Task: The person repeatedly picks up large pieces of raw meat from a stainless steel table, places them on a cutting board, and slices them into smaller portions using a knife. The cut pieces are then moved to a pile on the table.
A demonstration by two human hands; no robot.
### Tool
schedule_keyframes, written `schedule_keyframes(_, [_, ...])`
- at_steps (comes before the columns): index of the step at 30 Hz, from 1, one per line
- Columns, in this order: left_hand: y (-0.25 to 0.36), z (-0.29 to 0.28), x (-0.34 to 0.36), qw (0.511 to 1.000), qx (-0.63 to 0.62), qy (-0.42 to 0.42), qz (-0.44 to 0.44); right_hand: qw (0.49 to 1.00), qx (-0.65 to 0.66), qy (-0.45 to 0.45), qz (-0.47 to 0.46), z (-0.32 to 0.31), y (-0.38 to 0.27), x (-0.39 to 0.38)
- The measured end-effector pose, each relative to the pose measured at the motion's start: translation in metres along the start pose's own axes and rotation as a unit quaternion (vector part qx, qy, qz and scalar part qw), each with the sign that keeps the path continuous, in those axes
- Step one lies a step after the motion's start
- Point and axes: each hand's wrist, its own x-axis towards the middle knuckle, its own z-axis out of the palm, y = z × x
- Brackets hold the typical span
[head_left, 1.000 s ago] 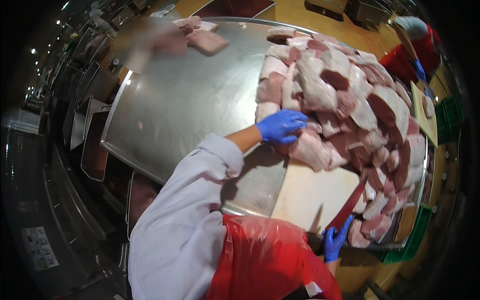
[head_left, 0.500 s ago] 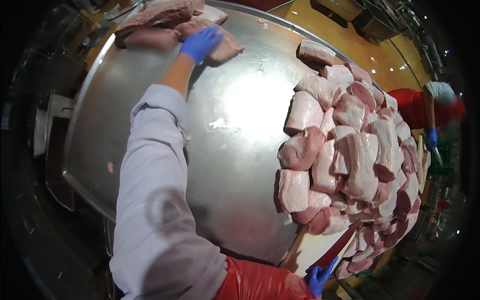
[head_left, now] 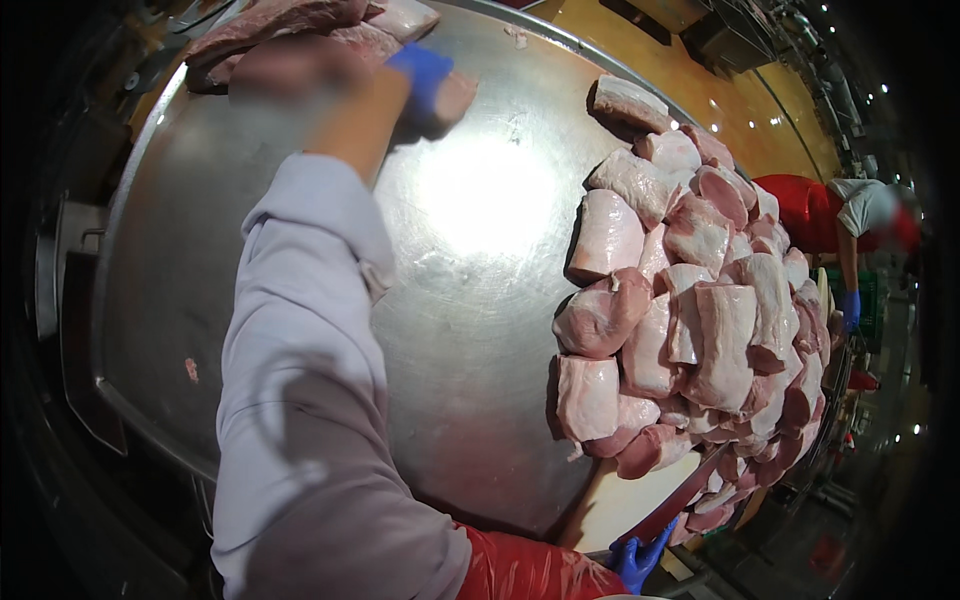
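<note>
My left hand [head_left: 420,78], in a blue glove and smeared by motion, is on a slab of pink meat [head_left: 455,100] among larger pieces [head_left: 275,20] at the far upper left of the steel table [head_left: 480,330]; its fingers are unclear. At the lower right, my right hand [head_left: 640,555], also gloved, grips a long knife [head_left: 688,492] that looks red, over a white cutting board [head_left: 628,500]. A large heap of cut meat [head_left: 725,345] covers the table's right side, reaching the board.
A co-worker [head_left: 800,210] in a red apron and blue glove bends at the table's right, near a green crate [head_left: 868,310]. Steel bins [head_left: 80,340] stand beyond the left edge. A yellowish floor [head_left: 770,110] shows past the far edge.
My left hand has moved from the heap to the slabs at the upper left and pulled slightly back since. The view has shifted with it. My right hand stays on the knife.
</note>
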Motion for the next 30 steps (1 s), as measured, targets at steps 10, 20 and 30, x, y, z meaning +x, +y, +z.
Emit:
schedule_keyframes(10, [0.039,0.015,-0.186,0.991,-0.048,0.030,0.119,0.997,0.009,-0.072,-0.010,-0.009,0.000,-0.023])
schedule_keyframes(20, [0.205,0.014,-0.340,0.920,-0.300,0.250,0.031,0.993,0.084,-0.061,-0.055,-0.075,0.045,-0.059])
schedule_keyframes(30, [0.324,-0.056,-0.405,0.626,-0.543,0.555,-0.078,0.990,0.128,-0.022,-0.046,-0.163,0.108,-0.076])
